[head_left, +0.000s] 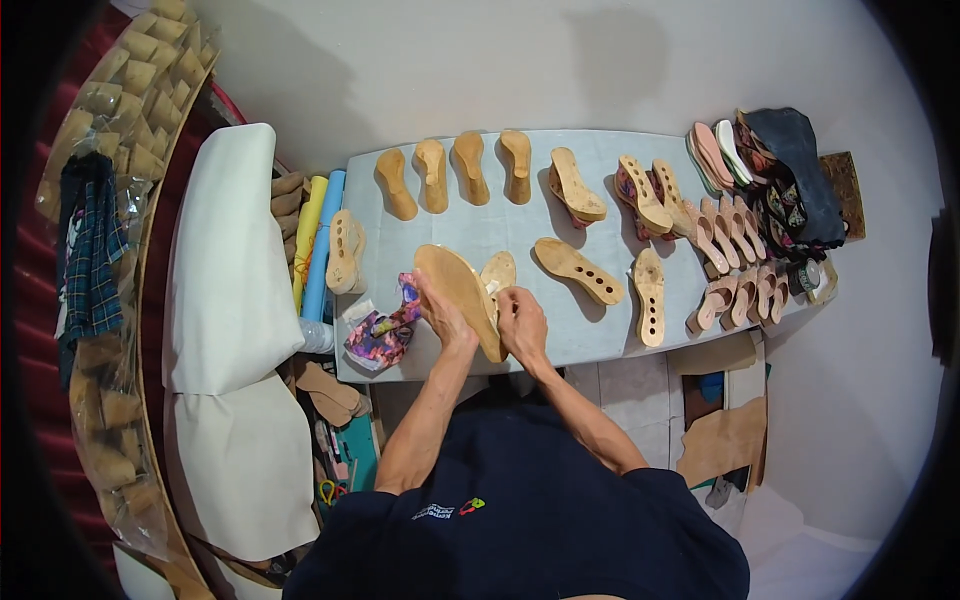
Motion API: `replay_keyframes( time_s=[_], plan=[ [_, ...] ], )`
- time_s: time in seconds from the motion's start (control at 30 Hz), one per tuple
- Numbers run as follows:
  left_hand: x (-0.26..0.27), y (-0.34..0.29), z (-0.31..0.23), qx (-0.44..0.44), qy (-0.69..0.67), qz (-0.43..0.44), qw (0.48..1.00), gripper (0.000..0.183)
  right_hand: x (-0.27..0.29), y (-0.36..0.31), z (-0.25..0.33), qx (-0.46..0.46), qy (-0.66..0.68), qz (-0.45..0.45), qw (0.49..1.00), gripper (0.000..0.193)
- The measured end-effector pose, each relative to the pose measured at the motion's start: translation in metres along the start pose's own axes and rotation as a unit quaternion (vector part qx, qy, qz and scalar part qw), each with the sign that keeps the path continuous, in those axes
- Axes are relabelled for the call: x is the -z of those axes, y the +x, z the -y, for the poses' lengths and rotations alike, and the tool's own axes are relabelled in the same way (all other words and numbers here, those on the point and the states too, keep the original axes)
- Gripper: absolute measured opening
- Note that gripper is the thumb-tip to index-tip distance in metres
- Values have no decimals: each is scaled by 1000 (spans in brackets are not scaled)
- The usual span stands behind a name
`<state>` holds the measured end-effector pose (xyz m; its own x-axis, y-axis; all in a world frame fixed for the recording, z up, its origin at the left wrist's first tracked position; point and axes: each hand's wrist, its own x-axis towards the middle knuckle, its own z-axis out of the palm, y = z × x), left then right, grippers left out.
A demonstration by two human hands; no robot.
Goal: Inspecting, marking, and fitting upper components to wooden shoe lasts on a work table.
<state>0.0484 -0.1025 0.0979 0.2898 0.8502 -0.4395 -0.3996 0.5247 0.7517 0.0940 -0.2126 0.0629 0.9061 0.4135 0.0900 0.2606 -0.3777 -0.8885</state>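
My left hand [447, 318] is closed around a tan sandal sole [458, 285], holding it tilted above the near part of the table. At the sole's right edge, the fingers of my right hand [522, 325] are curled together by a small whitish bit; what they pinch is hidden. Behind them, a pale wooden sole [498, 268] partly shows. Purple and pink floral fabric [380, 338] lies left of my left hand, and I cannot tell whether it joins the held sole. A wooden sole with holes [580, 270] lies to the right.
Several wooden shoe lasts [470, 170] line the far side of the table [440, 222]. Sandals with floral straps [645, 195] and pink heeled soles [738, 300] fill the right side. Yellow and blue rolls [322, 245] and a white sheet roll [225, 270] stand left.
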Motion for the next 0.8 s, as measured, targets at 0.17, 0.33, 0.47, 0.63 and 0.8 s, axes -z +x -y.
replay_keyframes(
  time_s=[0.17, 0.33, 0.47, 0.63, 0.8],
  plan=[
    [-9, -11, -33, -86, -32, 31, 995, 80, -6, 4, -70, -111, 123, -49, 985, 29],
    [-16, 3, -44, -23, -123, 48, 991, 78, 13, -7, -80, -254, 286, 90, 920, 30],
    [79, 93, -31, 3, -144, 143, 979, 63, 47, -18, -78, -40, 3, 143, 989, 29],
    [121, 108, -18, 131, -344, 286, 885, 32, 55, -25, -120, -3, -146, 124, 981, 38],
    [130, 73, 5, 214, -356, 259, 872, 35, 38, -27, -152, 201, -201, 164, 945, 32]
  ],
)
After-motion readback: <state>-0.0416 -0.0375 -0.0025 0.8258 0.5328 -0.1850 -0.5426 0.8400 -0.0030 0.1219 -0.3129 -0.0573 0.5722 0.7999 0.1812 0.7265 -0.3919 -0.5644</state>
